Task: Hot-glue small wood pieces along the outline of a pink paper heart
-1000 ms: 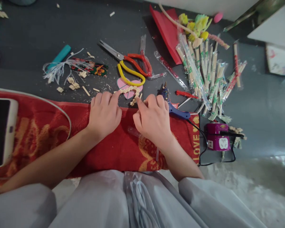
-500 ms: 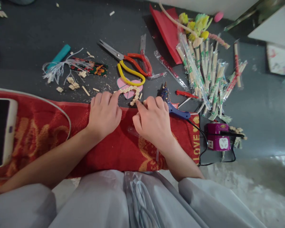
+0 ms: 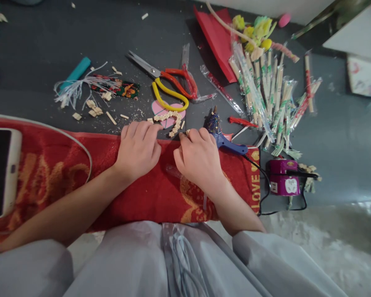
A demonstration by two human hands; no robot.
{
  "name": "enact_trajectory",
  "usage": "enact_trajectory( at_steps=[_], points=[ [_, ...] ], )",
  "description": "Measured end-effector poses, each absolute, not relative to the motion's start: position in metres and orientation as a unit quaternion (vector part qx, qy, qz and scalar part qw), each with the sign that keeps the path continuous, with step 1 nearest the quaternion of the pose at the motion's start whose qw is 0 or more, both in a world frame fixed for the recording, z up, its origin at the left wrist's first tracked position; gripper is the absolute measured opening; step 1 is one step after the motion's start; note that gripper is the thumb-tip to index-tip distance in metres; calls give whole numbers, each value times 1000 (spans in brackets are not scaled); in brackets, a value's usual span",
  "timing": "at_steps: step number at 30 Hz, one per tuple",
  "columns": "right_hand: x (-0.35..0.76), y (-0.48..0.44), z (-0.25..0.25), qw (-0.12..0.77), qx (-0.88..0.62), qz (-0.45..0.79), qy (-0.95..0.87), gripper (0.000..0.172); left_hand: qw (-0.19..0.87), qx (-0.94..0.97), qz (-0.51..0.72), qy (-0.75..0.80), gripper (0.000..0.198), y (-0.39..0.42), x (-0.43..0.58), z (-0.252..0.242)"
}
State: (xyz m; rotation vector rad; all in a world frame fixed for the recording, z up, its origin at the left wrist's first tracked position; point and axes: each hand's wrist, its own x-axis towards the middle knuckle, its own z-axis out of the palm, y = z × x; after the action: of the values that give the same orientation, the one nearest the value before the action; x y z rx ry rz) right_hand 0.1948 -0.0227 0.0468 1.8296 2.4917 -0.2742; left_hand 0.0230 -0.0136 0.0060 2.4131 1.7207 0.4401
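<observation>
A curved chain of small pale pieces (image 3: 175, 119) lies partly over a pink heart-shaped card (image 3: 158, 108). Just below and left of it is my left hand (image 3: 139, 148), palm down, index finger stretched toward the chain and the other fingers bent, holding nothing visible. My right hand (image 3: 199, 156) rests to the lower right of the chain, its index fingertip near small pale bits and its other fingers curled under; what they hold, if anything, is hidden. Scissors (image 3: 156, 73) with red and yellow handles lie above the card. A blue glue gun (image 3: 231, 145) is beside my right hand.
A red towel (image 3: 142, 198) lies under my forearms, with a tablet (image 3: 1, 173) at left. Wrapped sticks (image 3: 272, 95), red paper (image 3: 218, 45) and a purple box (image 3: 283, 177) with a black cable are at right. White strings (image 3: 77, 88) and a teal roll (image 3: 80, 70) lie upper left.
My left index finger has moved off the left end of the pale chain. My right index fingertip has shifted slightly right and down, away from the chain's lower end.
</observation>
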Motion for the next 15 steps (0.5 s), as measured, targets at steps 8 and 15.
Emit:
enact_trajectory(
  at_steps=[8, 15],
  points=[
    [192, -23, 43, 15, 568, -98, 817, 41, 112, 804, 138, 567, 31, -11, 23, 5],
    [191, -23, 41, 0, 556, -96, 826, 43, 91, 813, 116, 563, 33, -8, 26, 3]
  ],
)
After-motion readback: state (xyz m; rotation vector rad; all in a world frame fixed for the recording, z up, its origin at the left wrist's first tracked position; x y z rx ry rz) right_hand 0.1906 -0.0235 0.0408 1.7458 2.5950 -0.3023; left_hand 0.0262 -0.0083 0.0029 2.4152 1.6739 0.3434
